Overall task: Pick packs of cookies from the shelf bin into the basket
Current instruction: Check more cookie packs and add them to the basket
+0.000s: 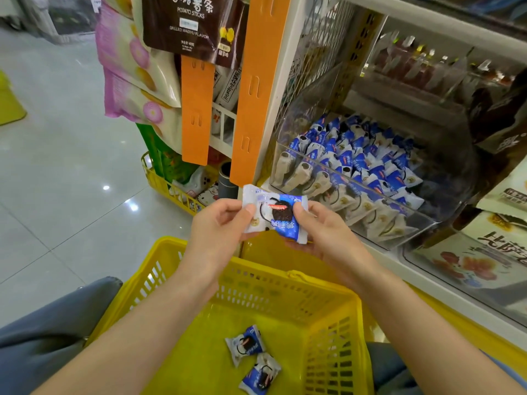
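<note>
A tall white shelf [427, 24] fills the right side, with two long orange strips [256, 89] hanging at its left edge. A brown bag of potato sticks [194, 21] hangs at the top, beside the strips.

A big yellow basket [285, 283] sits low down, in front of the shelf and between the person's knees.

A clear shelf bin [450, 183] sits on the shelf, above the far right corner of the basket. Its left part is packed with blue and white cookie packs [356, 163] standing in rows.

A smaller yellow basket [168, 183] stands on the floor at the foot of the strips.

The two hands are close together above the far rim of the big basket. The left hand [216, 226] pinches the left end of one cookie pack [275, 216], thumb on top. The right hand [322, 226] pinches its right end the same way. The pack lies flat between them, face up, just in front of the bin.

Two more cookie packs lie on the basket floor near the near edge, one [245, 344] just above the other [261, 374], touching or almost touching.
</note>
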Demonstrator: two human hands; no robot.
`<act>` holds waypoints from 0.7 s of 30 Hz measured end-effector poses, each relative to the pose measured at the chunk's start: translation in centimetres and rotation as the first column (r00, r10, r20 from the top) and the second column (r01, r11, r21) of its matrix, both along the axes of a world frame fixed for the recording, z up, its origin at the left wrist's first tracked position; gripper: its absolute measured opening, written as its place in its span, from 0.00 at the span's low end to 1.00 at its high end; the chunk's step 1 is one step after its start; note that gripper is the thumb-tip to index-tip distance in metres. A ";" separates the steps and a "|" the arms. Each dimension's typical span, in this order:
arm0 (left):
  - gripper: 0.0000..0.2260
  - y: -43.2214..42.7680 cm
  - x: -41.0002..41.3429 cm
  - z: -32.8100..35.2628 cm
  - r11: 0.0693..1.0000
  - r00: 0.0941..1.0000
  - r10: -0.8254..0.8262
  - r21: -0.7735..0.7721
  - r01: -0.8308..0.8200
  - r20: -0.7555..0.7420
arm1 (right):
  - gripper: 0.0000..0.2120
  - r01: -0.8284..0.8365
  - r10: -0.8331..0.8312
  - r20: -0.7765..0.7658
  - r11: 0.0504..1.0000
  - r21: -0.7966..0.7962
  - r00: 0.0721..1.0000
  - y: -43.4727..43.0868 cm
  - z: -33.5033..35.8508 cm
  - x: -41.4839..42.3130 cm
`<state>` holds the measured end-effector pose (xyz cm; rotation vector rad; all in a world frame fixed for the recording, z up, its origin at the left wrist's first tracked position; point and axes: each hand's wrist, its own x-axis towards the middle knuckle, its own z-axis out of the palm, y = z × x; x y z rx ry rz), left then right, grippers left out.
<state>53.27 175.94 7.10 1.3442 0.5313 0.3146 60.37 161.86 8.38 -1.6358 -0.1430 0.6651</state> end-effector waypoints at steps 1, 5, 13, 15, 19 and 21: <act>0.03 0.2 0.1 0.0 0.999 1.000 0.025 0.043 -0.025 0.008 | 0.10 -0.042 0.043 0.026 0.999 -0.034 0.999 0.0 -0.1 -0.1; 0.06 0.8 0.2 0.1 0.947 0.998 0.008 0.321 -0.028 0.061 | 0.10 -0.087 0.180 0.340 0.959 -0.271 0.923 0.4 -1.0 -0.7; 0.04 -0.1 -0.4 -0.1 0.768 0.982 -0.186 0.628 0.131 0.023 | 0.03 -0.087 0.146 0.590 0.988 -0.128 0.794 0.8 -0.7 -1.3; 0.05 0.1 -0.2 -0.2 0.808 0.981 -0.193 0.563 0.174 -0.026 | 0.04 -0.069 0.115 0.594 0.993 -0.100 0.797 0.8 -0.6 -1.3; 0.08 0.1 0.1 0.0 0.922 0.954 -0.290 0.247 0.299 -0.075 | 0.04 0.035 0.138 0.761 0.978 -0.206 0.634 0.5 -0.7 -1.6; 0.07 -0.1 0.1 -0.2 0.934 0.963 -0.258 0.237 0.268 -0.075 | 0.05 0.099 0.144 0.833 0.968 -0.231 0.535 0.4 -0.8 -1.8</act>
